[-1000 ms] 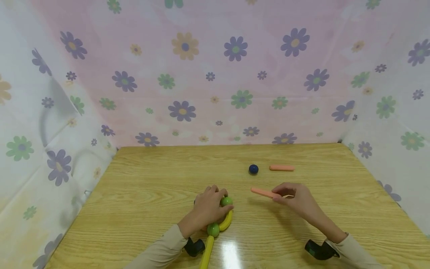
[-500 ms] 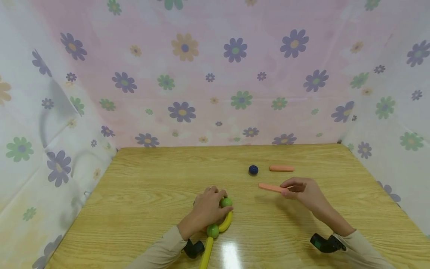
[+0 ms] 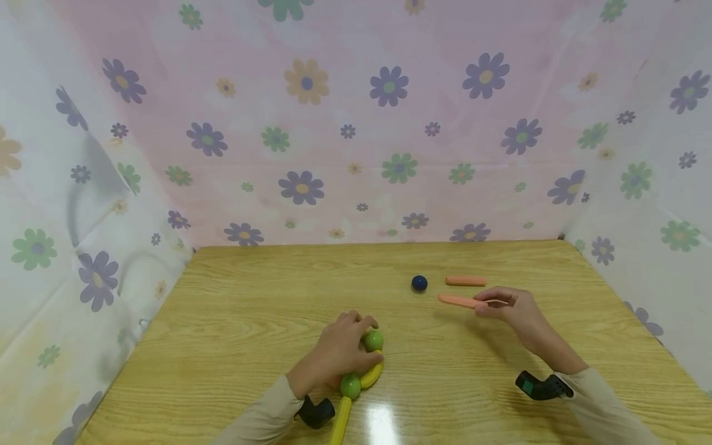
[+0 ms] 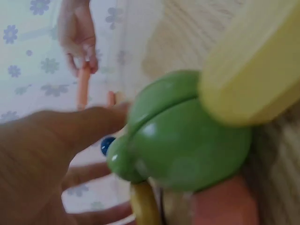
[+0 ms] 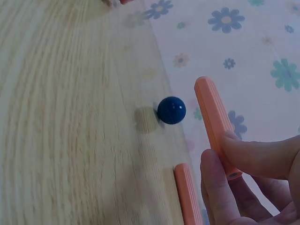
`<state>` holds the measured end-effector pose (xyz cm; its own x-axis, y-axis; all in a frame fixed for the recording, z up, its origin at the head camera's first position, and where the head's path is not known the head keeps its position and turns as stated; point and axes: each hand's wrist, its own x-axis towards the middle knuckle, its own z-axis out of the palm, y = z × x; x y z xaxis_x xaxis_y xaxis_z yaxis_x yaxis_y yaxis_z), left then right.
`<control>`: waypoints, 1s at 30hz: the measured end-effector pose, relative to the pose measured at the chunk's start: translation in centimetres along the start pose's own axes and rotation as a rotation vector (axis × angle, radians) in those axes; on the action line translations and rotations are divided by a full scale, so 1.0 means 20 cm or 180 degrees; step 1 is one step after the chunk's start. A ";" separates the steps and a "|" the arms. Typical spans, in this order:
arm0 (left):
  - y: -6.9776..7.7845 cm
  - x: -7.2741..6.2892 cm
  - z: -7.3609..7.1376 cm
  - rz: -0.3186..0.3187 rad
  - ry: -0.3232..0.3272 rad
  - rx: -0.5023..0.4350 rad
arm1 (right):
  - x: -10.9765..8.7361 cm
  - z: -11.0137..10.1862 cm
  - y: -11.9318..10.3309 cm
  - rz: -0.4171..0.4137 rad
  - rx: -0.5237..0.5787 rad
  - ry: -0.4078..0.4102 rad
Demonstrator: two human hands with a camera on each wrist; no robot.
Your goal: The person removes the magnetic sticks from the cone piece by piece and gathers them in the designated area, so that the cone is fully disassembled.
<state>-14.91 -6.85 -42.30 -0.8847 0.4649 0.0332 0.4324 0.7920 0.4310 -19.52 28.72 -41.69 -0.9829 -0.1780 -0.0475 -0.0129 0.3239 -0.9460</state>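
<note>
My right hand [image 3: 514, 312] pinches an orange building stick [image 5: 213, 119] between thumb and fingers, above the table. A dark grey dot shows at the stick's near end. A second orange stick [image 3: 466, 281] lies on the table beyond it, with a dark blue ball [image 3: 419, 283] to its left. My left hand [image 3: 336, 349] bends round a stick-and-ball build, its thumb and fingers about one green ball [image 3: 373, 340]. This build also has another green ball [image 3: 350, 386], a curved yellow stick [image 3: 372, 374] and a straight yellow stick [image 3: 341, 420]. The hand hides the rest.
The wooden table [image 3: 250, 296] ends at a flower-print cloth [image 3: 356, 123] at the back and on both sides. Black wrist cameras, such as the right one [image 3: 542, 386], sit below each wrist.
My right hand has moved right and away from me with the orange stick, close to the lying one. My left hand and the build have shifted slightly left and towards me.
</note>
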 end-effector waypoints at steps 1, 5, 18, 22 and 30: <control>0.00 -0.01 -0.01 0.0052 -0.0094 -0.0007 | 0.01 -0.01 0.01 0.0024 -0.0010 -0.0002; -0.02 -0.03 -0.05 0.0264 -0.0454 0.0044 | 0.04 -0.03 0.03 0.0103 -0.0053 0.0019; -0.04 -0.06 -0.09 0.0489 -0.0650 0.0081 | 0.12 -0.06 0.10 0.0049 -0.0240 -0.0063; -0.04 -0.06 -0.09 0.0493 -0.0641 0.0075 | 0.15 -0.06 0.12 -0.0040 -0.0562 -0.0005; -0.06 -0.07 -0.08 0.0486 -0.0660 0.0074 | 0.19 -0.06 0.15 -0.0385 -0.0767 0.0027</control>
<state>-14.55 -9.02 -41.39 -0.7553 0.6491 -0.0904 0.5642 0.7142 0.4143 -23.53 30.16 -44.35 -0.9730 -0.2215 0.0649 -0.1728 0.5128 -0.8410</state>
